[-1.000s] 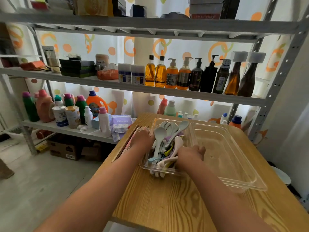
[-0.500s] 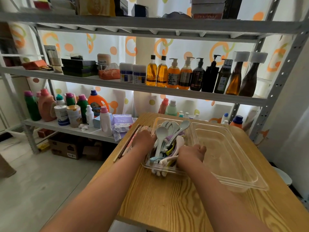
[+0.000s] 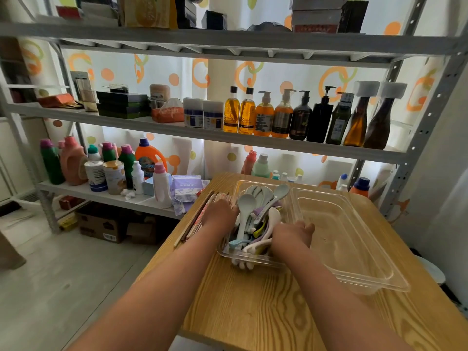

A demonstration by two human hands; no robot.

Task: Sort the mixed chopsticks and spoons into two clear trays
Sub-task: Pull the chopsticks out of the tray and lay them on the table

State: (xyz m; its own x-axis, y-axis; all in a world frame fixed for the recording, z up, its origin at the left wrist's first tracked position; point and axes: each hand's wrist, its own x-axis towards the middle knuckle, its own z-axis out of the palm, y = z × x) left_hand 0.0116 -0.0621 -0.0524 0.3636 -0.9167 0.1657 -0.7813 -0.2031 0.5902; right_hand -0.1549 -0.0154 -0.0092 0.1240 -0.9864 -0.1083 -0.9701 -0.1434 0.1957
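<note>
Hands [image 3: 219, 214] either side of spoons [image 3: 255, 219]

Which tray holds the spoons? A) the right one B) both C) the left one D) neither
C: the spoons are piled in the left tray, while the right tray beside it holds none.

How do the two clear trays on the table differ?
The left tray is piled with spoons; the right tray holds nothing. The left tray looks narrower than the right tray. Both are clear plastic with rims, and they sit side by side on the wooden table.
</note>
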